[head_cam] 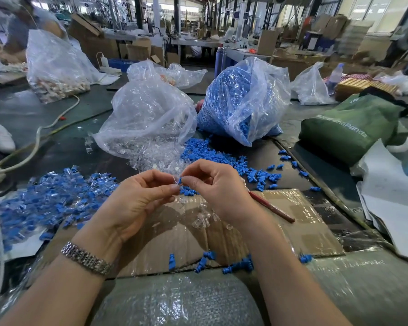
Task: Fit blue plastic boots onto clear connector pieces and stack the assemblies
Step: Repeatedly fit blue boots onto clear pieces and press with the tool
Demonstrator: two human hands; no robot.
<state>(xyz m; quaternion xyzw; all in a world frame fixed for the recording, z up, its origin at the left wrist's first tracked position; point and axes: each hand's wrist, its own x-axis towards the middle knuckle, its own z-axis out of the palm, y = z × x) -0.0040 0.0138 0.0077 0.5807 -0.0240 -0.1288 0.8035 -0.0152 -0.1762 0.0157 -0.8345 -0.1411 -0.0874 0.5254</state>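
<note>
Pinching the blue boot (180, 180) between left hand (137, 198) and right hand (218, 184).

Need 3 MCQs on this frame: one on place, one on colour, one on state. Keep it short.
1. Where does the pile of finished assemblies lie?
A. left of the hands
B. inside the green bag
C. on the far bench

2. What colour is the boot being fitted?
A. red
B. blue
C. white

3. How is the right hand?
A. flat on the cardboard
B. holding the pencil
C. pinching the boot

Answers: 1 A, the mixed clear-and-blue heap sits at left; 2 B, it shows blue between the fingertips; 3 C, thumb and finger close on it opposite the left hand.
</note>
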